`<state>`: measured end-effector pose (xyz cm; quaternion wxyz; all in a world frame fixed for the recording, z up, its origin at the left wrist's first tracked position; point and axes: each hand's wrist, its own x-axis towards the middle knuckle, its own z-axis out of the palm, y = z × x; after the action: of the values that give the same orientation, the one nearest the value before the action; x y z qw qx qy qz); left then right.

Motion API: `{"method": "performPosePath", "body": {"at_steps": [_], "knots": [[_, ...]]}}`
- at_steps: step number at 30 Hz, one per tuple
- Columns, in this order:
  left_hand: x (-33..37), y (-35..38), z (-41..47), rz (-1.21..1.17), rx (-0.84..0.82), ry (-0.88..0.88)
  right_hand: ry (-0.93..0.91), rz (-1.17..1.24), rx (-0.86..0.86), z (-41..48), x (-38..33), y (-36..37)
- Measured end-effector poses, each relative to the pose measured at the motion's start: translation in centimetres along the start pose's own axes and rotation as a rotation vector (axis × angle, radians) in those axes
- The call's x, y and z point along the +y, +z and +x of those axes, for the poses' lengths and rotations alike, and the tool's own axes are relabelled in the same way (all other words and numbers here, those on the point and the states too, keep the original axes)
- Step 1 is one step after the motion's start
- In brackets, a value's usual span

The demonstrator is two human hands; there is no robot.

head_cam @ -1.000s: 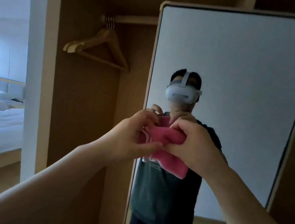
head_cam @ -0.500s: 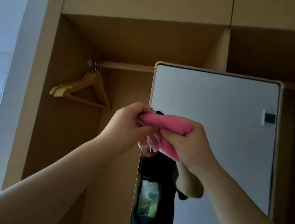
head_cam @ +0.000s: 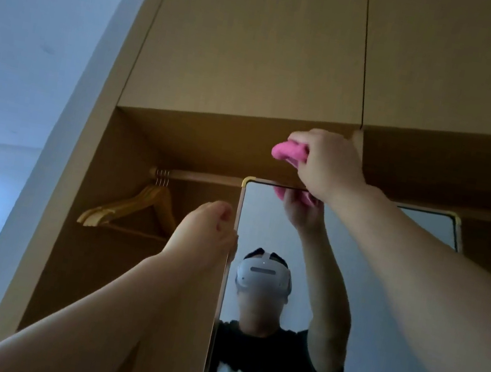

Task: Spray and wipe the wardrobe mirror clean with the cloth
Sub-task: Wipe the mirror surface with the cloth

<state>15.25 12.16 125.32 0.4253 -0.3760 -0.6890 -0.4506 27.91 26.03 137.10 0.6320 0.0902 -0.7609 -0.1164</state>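
The right hand (head_cam: 329, 164) is raised above the top edge of the mirror (head_cam: 380, 305), fingers curled tight round a pink cloth (head_cam: 289, 151) bunched into a soft, fuzzy wad against the shadowed underside of the cupboards. The left hand (head_cam: 204, 232) is lower, its fingers bent round the mirror's left edge, holding the slim pale frame with its rounded corners. The glass is smooth and tall, showing a person in a white headset and a dark printed T-shirt, and the pink wad again just under the top rim. The wardrobe (head_cam: 255, 41) is flat, matt, light wood with plain upper doors. To the left, wooden hangers (head_cam: 136, 209) hang bunched together from a round rail (head_cam: 200, 177).
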Motion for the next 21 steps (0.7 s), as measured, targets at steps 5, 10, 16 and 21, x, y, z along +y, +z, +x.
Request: {"method": "performPosePath", "body": {"at_steps": [5, 10, 16, 21], "knots": [[-0.7, 2.2, -0.8, 0.039, -0.072, 0.04, 0.016, -0.09, -0.171, 0.1, -0.4, 2.9], [-1.2, 2.9, -0.7, 0.067, -0.047, 0.095, -0.005, -0.04, -0.324, -0.7, 0.1, 4.2], [-1.8, 4.1, -0.2, 0.118, -0.017, 0.094, -0.051, -0.139, -0.338, -1.7, 1.3, 4.1], [-2.1, 4.8, -0.2, 0.098, 0.018, 0.059, -0.047, -0.159, -0.359, -2.4, 2.6, 3.1]]}}
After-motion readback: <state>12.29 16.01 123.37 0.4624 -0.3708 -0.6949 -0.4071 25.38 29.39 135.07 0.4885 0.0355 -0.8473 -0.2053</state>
